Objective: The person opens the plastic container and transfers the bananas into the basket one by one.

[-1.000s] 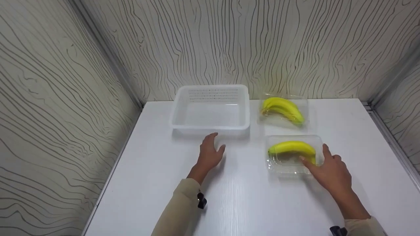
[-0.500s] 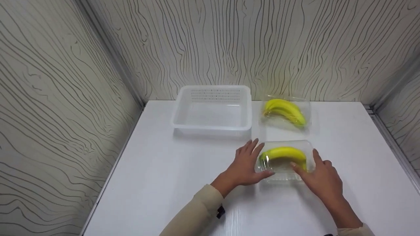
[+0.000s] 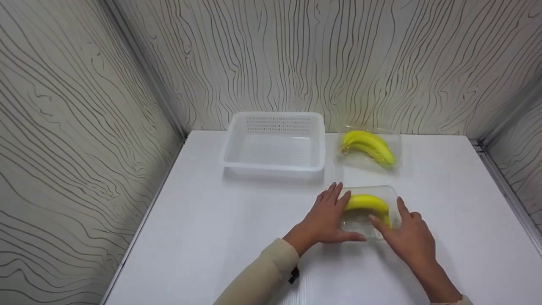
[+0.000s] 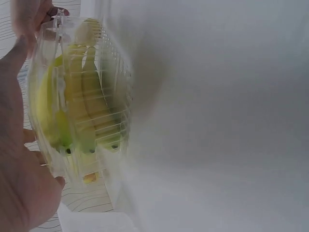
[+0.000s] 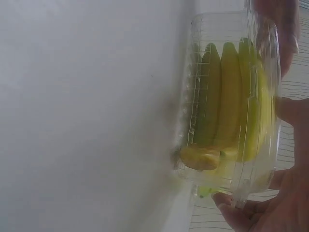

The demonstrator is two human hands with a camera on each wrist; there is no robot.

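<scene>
The clear box (image 3: 367, 212) with bananas (image 3: 366, 203) in it sits on the white bench (image 3: 211, 228), and both hands are on it. Take the box as the middle of everything. The left hand (image 3: 327, 217) is on the left end of the box, with its fingers lying over the top edge and its thumb along the near side. The right hand (image 3: 407, 237) is on the right end, with its thumb on the near side and its fingers by the far right corner. So the box lies right between the two hands, and each hand has a grip on one end. Neither hand is nearer than the other; both touch it. The fingers bend a little around the box, as the left wrist view (image 4: 77, 101) and right wrist view (image 5: 231, 106) also show, with skin pressed against the clear plastic. The long way of the box runs from left to right, from one hand to the other, and the bananas inside lie the same way, curved like a small hill. The box looks like it rests flat on the bench, though I cannot tell if it is lifted a tiny bit. Behind the box and to its left stands a white basket (image 3: 237, 159), near but not touching. Straight behind the box is a second clear box of bananas (image 3: 369, 146), set apart from it.
</scene>
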